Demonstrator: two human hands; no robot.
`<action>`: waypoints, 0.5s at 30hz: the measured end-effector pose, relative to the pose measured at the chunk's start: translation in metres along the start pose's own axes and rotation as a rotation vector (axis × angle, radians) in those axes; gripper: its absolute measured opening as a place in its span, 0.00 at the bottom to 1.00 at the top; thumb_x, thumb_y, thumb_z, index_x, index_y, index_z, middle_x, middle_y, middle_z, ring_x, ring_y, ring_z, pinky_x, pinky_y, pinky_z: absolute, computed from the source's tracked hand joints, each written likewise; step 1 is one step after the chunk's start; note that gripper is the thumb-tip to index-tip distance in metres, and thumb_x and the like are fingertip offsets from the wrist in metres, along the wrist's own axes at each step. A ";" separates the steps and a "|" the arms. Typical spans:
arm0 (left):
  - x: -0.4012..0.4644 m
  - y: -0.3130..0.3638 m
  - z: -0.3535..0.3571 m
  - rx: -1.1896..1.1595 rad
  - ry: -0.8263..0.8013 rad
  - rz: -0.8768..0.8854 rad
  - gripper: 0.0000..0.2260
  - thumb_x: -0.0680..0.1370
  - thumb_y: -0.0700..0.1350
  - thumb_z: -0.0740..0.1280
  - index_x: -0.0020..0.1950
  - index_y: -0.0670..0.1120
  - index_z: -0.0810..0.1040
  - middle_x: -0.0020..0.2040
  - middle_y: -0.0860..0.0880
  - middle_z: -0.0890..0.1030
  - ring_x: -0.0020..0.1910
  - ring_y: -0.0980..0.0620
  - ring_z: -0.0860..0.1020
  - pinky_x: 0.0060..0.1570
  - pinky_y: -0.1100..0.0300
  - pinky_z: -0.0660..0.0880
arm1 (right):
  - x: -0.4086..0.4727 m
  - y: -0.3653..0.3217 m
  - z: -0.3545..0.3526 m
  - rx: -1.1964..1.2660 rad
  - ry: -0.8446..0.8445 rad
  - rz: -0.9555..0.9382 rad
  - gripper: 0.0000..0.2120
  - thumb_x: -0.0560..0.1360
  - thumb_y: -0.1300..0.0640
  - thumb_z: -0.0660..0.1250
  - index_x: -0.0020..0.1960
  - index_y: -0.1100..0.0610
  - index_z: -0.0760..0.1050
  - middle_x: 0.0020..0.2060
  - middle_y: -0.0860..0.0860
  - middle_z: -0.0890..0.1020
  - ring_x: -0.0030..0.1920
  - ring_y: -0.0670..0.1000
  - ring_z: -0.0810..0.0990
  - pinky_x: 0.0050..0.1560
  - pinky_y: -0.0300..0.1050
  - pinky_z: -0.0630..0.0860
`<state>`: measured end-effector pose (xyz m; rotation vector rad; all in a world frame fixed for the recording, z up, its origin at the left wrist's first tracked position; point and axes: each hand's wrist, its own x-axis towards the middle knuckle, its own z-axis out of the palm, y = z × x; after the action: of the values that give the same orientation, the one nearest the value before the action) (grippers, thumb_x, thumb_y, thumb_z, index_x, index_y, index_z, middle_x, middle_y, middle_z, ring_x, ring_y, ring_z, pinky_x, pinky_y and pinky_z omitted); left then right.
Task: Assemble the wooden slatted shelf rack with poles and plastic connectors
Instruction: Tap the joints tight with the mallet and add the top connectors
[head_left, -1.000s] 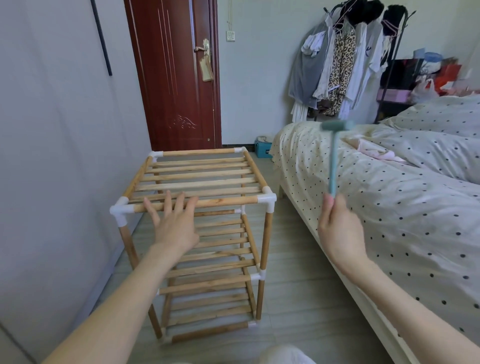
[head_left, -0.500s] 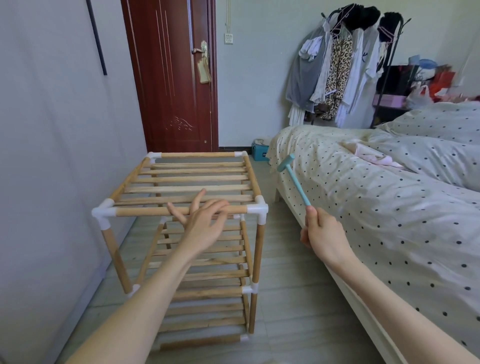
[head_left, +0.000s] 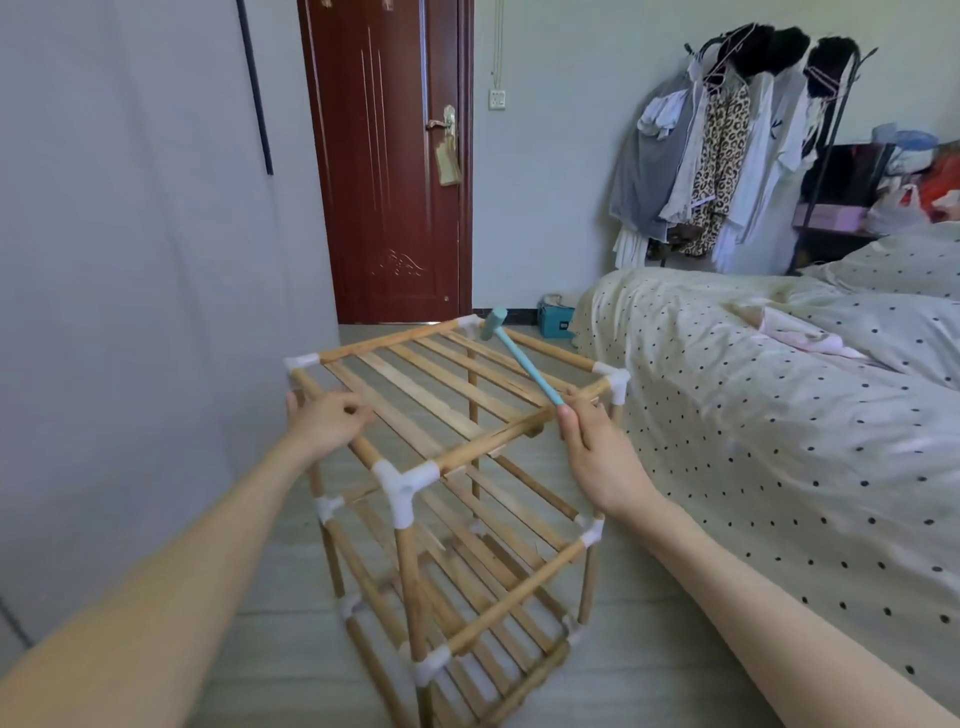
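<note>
Single head-worn wide view, angled forward and down, close above both hands' fingers, rack just beyond.

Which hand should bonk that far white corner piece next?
Probably the right hand. It already holds the small blue mallet, whose head sits close to the far white connector. The left hand grips the rack's top pole, steadying it.

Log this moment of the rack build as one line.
left hand grips rack top rail | right hand holds hammer | head by far corner connector
</note>
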<state>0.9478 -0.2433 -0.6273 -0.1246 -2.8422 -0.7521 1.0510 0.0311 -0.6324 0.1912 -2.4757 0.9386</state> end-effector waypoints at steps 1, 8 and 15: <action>-0.002 0.009 -0.004 0.070 -0.011 0.007 0.13 0.81 0.49 0.56 0.51 0.50 0.80 0.56 0.47 0.80 0.66 0.44 0.70 0.71 0.48 0.46 | 0.010 0.001 0.002 -0.028 -0.031 -0.005 0.17 0.82 0.51 0.49 0.63 0.54 0.71 0.56 0.53 0.78 0.62 0.54 0.72 0.65 0.46 0.66; -0.061 0.057 0.022 0.270 -0.218 0.386 0.29 0.73 0.71 0.50 0.71 0.62 0.64 0.75 0.57 0.60 0.75 0.55 0.54 0.71 0.40 0.41 | 0.036 0.020 0.016 -0.154 -0.017 0.028 0.17 0.82 0.52 0.49 0.43 0.55 0.72 0.41 0.51 0.76 0.48 0.51 0.72 0.59 0.54 0.70; -0.040 0.021 -0.007 0.370 -0.401 0.221 0.25 0.77 0.66 0.48 0.74 0.63 0.54 0.78 0.56 0.50 0.76 0.50 0.39 0.64 0.36 0.28 | 0.023 -0.011 0.022 -0.180 -0.045 -0.019 0.19 0.82 0.52 0.49 0.50 0.58 0.76 0.44 0.53 0.81 0.48 0.52 0.78 0.65 0.49 0.65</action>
<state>0.9903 -0.2300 -0.6200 -0.5782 -3.2046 -0.1598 1.0253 0.0087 -0.6288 0.1770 -2.5780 0.7061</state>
